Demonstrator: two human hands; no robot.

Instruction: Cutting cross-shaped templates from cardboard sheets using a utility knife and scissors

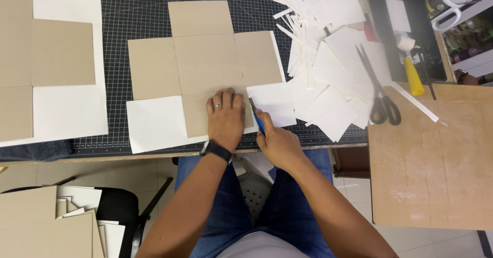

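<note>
The left hand (225, 118) lies flat and released on the cardboard (205, 63); the right hand (277, 142) is grasping a blue knife (257, 115) beside it.

The left hand (225, 117) hides part of the bottom cardboard square (197, 115). The right hand (278, 144) covers most of the blue knife (257, 117). The cutting mat's (138, 16) top edge is cut off.

Matt brown cardboard (205, 65), white paper (154, 122)
</note>
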